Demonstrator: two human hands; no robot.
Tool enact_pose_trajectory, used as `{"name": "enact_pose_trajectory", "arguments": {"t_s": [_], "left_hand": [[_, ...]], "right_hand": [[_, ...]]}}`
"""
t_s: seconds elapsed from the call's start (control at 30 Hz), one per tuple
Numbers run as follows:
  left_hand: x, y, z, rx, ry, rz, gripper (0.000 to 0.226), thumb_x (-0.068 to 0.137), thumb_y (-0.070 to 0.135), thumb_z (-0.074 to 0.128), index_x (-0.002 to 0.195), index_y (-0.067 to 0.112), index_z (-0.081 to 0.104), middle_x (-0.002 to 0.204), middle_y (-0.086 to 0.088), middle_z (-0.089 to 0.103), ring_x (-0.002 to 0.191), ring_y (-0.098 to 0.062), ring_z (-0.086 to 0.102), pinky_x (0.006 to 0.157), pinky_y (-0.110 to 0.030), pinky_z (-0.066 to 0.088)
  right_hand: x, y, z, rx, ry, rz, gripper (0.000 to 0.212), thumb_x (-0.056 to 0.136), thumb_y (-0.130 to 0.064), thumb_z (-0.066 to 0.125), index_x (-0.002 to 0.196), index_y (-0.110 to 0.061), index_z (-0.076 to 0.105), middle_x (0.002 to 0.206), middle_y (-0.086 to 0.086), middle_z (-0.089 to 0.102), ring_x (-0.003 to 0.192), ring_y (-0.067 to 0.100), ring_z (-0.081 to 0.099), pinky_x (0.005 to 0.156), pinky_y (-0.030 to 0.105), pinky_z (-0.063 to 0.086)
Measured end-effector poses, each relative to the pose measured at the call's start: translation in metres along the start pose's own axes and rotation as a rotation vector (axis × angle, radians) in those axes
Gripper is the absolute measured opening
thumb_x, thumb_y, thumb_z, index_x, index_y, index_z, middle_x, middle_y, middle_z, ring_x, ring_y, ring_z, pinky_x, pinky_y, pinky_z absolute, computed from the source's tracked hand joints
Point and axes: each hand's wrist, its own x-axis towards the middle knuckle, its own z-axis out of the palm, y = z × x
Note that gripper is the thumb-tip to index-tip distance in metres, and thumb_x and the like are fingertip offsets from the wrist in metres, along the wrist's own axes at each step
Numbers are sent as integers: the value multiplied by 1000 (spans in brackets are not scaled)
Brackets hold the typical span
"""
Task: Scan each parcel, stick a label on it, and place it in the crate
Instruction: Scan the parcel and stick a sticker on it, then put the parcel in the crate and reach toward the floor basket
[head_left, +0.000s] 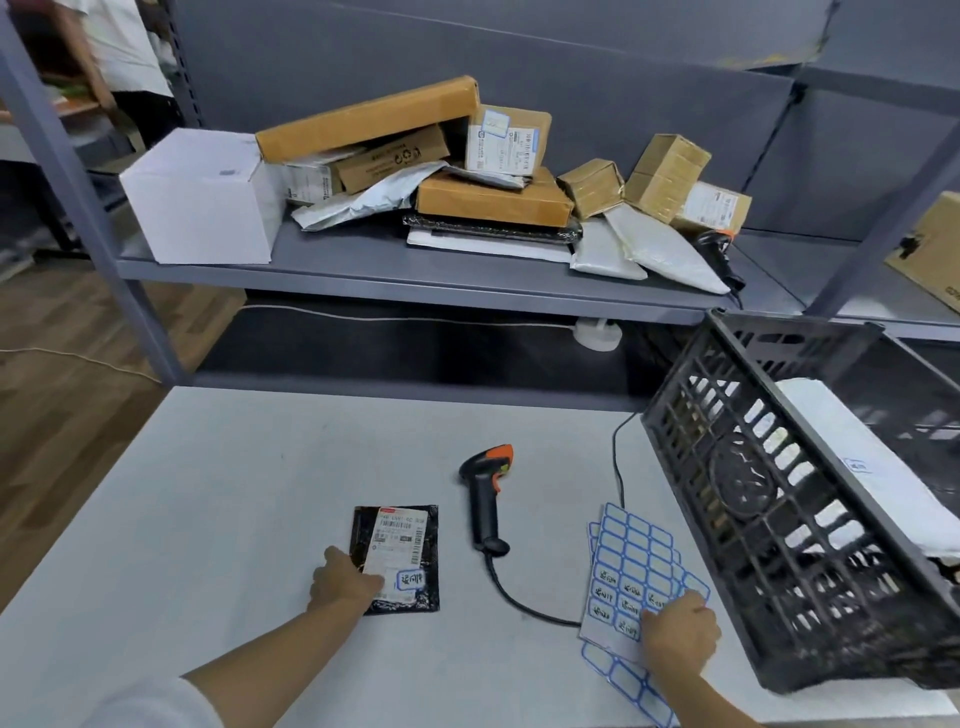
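Parcel (397, 558) left, scanner (485, 499) middle, label sheets (631, 577) right, crate (779, 499) beyond.

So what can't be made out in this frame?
- Head view: print on the black parcel label is too small to read.
- Crate contents beyond one white parcel: hidden by the crate wall and cut by the right edge.
- Right hand fingertips on the label sheets: whether they pinch a label is unclear.
- Shelf parcel labels: blurred.

both hands (345, 579) (678, 636) low, fingers curled
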Motion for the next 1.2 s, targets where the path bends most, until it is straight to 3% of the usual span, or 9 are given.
{"name": "enact_pose_trajectory", "arguments": {"t_s": [0.17, 0.27, 0.33, 0.53, 0.67, 0.77, 0.87, 0.97, 1.2], "left_hand": [[3, 1, 7, -2, 17, -119, 72, 69, 7, 82, 124, -6, 38, 120, -25, 56, 109, -37, 57, 84, -38, 49], [5, -1, 6, -7, -29, -100, 48, 72, 9, 80, 113, -4, 58, 113, -19, 65, 101, -30, 63, 68, -28, 47], [7, -2, 5, -81, -55, -52, 37, 75, 6, 77, 109, -2, 62, 113, -17, 66, 99, -28, 62, 70, -27, 44], [-1, 8, -7, -492, -146, 8, 32, 77, -9, 70, 108, -3, 62, 115, -23, 64, 95, -32, 61, 87, -36, 47], [-18, 23, -27, -616, -231, 112, 38, 78, -7, 70, 114, 1, 62, 110, -22, 66, 86, -27, 60, 78, -33, 50], [-31, 37, -46, -697, -270, 183, 36, 80, -7, 68, 114, 2, 62, 107, -21, 68, 86, -28, 62, 84, -39, 51], [-43, 47, -60, -766, -301, 233, 33, 82, -8, 65, 112, 3, 59, 96, -16, 69, 80, -28, 63, 80, -39, 54], [-55, 53, -66, -803, -321, 273, 29, 82, -8, 64, 107, 7, 59, 85, -10, 69, 74, -23, 63, 66, -30, 53], [-90, 68, -54, -807, -422, 364, 23, 83, -1, 67, 103, 8, 60, 92, -13, 68, 78, -23, 65, 77, -37, 57]], "right_hand": [[0, -35, -5, -13, 77, -120, 63, 84, -21, 71, 132, 5, 40, 125, 28, 49, 113, 39, 48, 92, 44, 42], [-5, -63, -11, 36, 63, -227, 56, 86, -20, 68, 133, 1, 44, 126, 24, 51, 116, 36, 47, 97, 39, 36], [-13, -82, -13, 157, 19, -304, 49, 88, -15, 65, 132, 0, 48, 125, 22, 53, 117, 36, 47, 97, 39, 36], [-66, -132, -7, 429, -379, -580, 29, 94, -19, 58, 120, -6, 54, 119, 8, 57, 112, 21, 52, 92, 28, 41], [-94, -156, -12, 515, -514, -585, 26, 95, -28, 57, 114, -11, 56, 107, 5, 61, 97, 15, 56, 78, 26, 42], [-106, -163, -27, 713, -705, -536, 35, 97, -32, 52, 105, 3, 54, 88, 29, 51, 80, 20, 49, 65, 31, 44], [-117, -164, -43, 754, -873, -554, 33, 100, -37, 45, 95, -6, 57, 87, 13, 52, 77, 22, 46, 64, 27, 39], [-128, -162, -53, 763, -878, -577, 28, 101, -34, 44, 104, -13, 62, 98, 3, 70, 80, 17, 67, 65, 22, 52], [-136, -151, -83, 931, -735, -484, 17, 101, -23, 45, 101, -16, 60, 94, 0, 66, 78, 9, 62, 59, 20, 54]]}}
